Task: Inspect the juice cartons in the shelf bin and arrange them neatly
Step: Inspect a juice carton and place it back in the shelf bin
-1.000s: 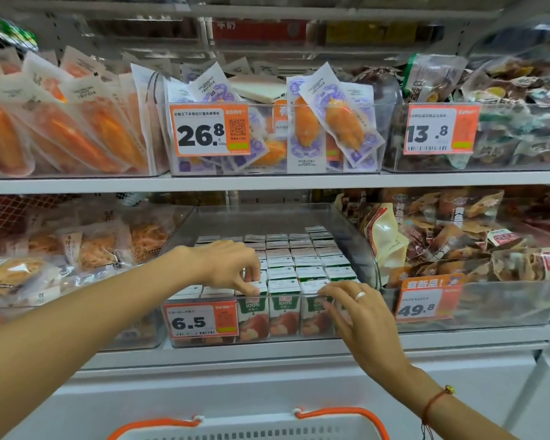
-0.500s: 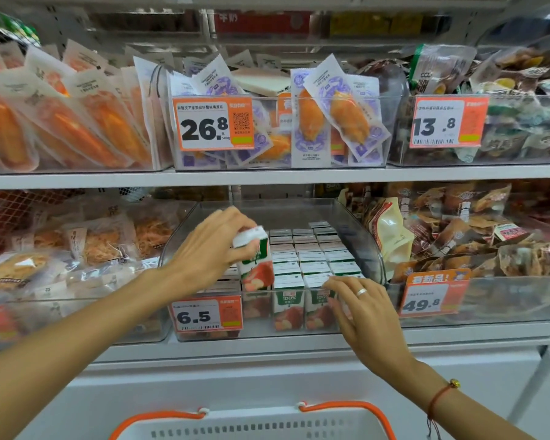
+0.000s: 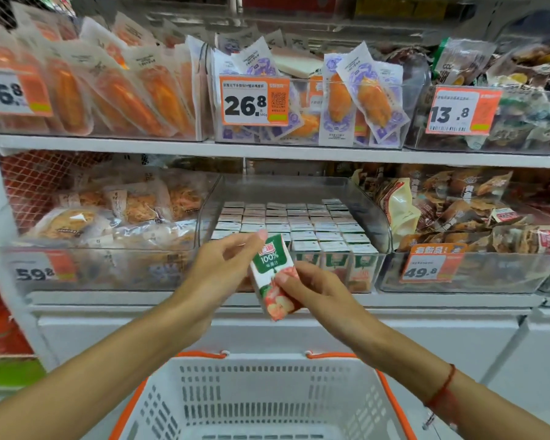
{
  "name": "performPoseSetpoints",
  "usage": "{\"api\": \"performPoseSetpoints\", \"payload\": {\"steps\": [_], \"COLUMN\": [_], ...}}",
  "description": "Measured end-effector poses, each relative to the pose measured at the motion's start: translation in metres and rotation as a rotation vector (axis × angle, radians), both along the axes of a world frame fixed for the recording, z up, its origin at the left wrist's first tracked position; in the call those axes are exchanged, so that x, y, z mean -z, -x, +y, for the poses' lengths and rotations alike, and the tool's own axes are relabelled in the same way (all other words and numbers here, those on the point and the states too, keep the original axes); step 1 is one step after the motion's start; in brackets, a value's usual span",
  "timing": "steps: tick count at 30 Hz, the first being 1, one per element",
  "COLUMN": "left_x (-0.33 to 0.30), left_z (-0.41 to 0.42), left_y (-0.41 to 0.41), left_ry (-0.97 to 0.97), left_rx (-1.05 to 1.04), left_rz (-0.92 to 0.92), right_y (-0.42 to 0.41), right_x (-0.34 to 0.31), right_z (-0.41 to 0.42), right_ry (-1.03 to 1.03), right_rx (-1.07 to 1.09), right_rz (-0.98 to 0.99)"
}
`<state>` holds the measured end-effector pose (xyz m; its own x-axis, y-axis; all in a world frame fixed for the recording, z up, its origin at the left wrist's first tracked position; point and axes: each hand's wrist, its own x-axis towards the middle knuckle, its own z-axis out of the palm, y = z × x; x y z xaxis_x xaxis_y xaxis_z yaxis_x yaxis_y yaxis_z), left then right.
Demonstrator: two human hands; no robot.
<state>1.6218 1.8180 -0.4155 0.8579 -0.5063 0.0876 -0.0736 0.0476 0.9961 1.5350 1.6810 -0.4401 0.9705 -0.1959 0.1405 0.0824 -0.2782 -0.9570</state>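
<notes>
- The shelf [image 3: 299, 152] holds clear bins of snack packs.
- A white basket [image 3: 261, 395] sits low in front.
- The middle bin [image 3: 367, 198] is full of juice cartons [image 3: 302, 223] in neat rows.
- One carton [image 3: 273, 276] is out in front of the bin, tilted.
- The left hand [image 3: 218, 271] pinches its top; the right hand [image 3: 315, 289] grips its bottom.

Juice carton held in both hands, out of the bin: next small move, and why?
Probably turn the juice carton over to check its other faces: left hand and right hand grip it tilted in front of the shelf bin, only its front showing.
</notes>
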Motion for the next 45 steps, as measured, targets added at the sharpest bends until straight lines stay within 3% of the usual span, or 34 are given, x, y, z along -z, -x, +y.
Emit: {"api": "performPoseSetpoints", "payload": {"steps": [6,15,19,24,28,30,33,37,42,45], "left_x": [0.04,0.064,0.069,0.07,0.068,0.069,0.071,0.076,0.069,0.065], "left_z": [0.028,0.033,0.031,0.031,0.031,0.03,0.026,0.023,0.033,0.032], "left_y": [0.016,0.022,0.022,0.019,0.016,0.015,0.018,0.02,0.013,0.013], "left_ry": [-0.03,-0.236,-0.237,-0.192,-0.181,-0.194,-0.202,-0.243,-0.256,-0.268], "left_rx": [0.063,0.182,0.171,0.146,0.119,0.036,-0.023,-0.011,0.151,0.234], "left_rz": [0.145,0.079,0.086,0.14,0.111,0.041,0.009,0.072,0.085,0.098], "right_y": [0.013,0.016,0.018,0.023,0.023,0.022,0.023,0.027,0.023,0.025], "right_x": [0.024,0.033,0.036,0.035,0.034,0.033,0.037,0.043,0.028,0.025], "right_z": [0.003,-0.003,-0.003,-0.012,-0.007,-0.003,0.004,0.011,-0.004,-0.013], "right_ry": [-0.094,-0.023,-0.001,-0.081,-0.13,-0.075,0.187,0.434,0.034,-0.033], "right_rx": [0.01,0.055,0.061,-0.147,-0.069,0.027,0.166,0.154,0.017,-0.017], "right_rz": [0.069,0.275,0.307,0.348,0.275,0.25,0.173,0.11,0.217,0.245]}}
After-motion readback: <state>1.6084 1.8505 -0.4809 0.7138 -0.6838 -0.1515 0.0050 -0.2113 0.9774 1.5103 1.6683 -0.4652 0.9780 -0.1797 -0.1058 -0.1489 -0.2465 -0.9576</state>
